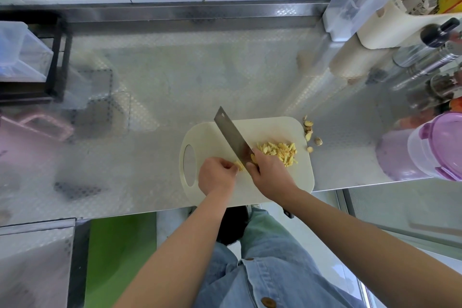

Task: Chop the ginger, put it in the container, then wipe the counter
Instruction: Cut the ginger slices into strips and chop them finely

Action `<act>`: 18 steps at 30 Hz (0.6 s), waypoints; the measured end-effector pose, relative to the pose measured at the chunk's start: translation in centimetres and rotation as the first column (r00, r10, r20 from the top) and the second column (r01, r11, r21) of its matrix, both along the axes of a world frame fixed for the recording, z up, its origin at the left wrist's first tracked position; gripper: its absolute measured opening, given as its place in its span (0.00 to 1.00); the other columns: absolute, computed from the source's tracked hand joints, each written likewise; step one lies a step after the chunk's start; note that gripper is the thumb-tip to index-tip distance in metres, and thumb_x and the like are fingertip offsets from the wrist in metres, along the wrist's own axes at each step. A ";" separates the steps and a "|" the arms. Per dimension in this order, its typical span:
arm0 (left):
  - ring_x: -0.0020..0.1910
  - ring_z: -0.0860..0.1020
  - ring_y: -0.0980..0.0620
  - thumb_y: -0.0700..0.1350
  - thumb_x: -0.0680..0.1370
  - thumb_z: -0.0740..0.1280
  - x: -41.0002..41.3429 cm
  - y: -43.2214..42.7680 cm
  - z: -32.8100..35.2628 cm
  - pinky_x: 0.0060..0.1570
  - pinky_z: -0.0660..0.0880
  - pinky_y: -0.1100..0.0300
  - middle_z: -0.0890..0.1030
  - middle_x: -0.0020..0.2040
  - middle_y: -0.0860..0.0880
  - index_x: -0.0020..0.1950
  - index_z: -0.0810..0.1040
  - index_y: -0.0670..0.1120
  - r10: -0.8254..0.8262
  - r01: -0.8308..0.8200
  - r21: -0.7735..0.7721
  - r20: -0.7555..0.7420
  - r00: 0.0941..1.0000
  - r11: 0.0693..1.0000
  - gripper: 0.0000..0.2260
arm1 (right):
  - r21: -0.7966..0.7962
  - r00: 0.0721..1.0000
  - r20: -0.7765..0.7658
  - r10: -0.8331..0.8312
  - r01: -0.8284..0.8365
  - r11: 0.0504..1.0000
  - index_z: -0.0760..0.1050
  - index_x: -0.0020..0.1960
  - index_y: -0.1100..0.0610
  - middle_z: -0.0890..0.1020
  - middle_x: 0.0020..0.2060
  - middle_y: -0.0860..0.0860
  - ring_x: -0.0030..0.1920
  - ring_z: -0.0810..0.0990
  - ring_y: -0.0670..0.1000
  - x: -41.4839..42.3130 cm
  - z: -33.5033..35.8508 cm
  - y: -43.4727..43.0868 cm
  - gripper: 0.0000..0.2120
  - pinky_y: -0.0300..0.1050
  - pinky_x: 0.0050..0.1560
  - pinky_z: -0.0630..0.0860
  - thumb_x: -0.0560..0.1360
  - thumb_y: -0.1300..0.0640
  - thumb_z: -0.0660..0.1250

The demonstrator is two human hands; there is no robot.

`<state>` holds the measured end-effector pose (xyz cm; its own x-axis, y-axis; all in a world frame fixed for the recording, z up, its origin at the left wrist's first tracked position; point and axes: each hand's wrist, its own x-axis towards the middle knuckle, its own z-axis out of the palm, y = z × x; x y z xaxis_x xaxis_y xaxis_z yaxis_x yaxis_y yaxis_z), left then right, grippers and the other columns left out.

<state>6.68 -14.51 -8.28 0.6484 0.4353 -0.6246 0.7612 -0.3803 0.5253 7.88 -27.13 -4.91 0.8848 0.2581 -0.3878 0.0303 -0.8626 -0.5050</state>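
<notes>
With the left grip (217, 174) pinching the ginger sticks (239, 165) and the right grip (270, 171) curled round the cleaver (232, 135), tuck fingertips back from the blade.

knife (232, 134) handle: hidden inside right hand (271, 172) | ginger bit (239, 165): mostly hidden by left hand (217, 175) | purple tub (425, 150): cut off, right edge | pink thing (15, 140): blurry, cut off, left edge

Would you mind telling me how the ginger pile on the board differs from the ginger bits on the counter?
The ginger pile is thin yellow strips; the ginger bits are chunky, brownish knobs. The pile is heaped on the cutting board; the bits lie scattered on the counter past its right edge. Both lie right of the cleaver.
</notes>
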 end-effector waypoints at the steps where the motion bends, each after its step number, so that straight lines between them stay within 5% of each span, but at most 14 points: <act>1: 0.37 0.81 0.51 0.48 0.69 0.73 0.0 0.0 0.0 0.34 0.72 0.62 0.83 0.34 0.52 0.38 0.84 0.49 0.001 -0.001 0.003 0.001 1.000 1.000 0.03 | -0.007 1.000 0.004 0.020 -0.020 1.000 0.68 0.49 0.60 0.72 0.29 0.54 0.30 0.70 0.56 -0.1 0.1 -0.2 0.06 0.47 0.29 0.65 0.79 0.57 0.58; 6: 0.37 0.81 0.50 0.48 0.70 0.73 0.0 -0.1 0.2 0.33 0.70 0.62 0.83 0.34 0.52 0.37 0.83 0.49 0.002 -0.002 -0.001 0.005 1.000 1.000 0.04 | -0.059 0.996 -0.001 0.094 -0.094 0.994 0.63 0.44 0.54 0.68 0.28 0.50 0.30 0.68 0.54 -0.5 0.5 -0.6 0.07 0.42 0.26 0.58 0.80 0.57 0.57; 18: 0.37 0.81 0.51 0.49 0.70 0.73 0.0 0.0 0.1 0.34 0.71 0.62 0.83 0.35 0.52 0.38 0.84 0.50 0.003 -0.003 -0.006 0.003 1.000 1.000 0.03 | -0.073 0.994 0.000 0.109 -0.109 0.991 0.61 0.44 0.55 0.67 0.28 0.50 0.30 0.68 0.55 -0.9 0.3 -0.8 0.06 0.45 0.30 0.62 0.80 0.57 0.56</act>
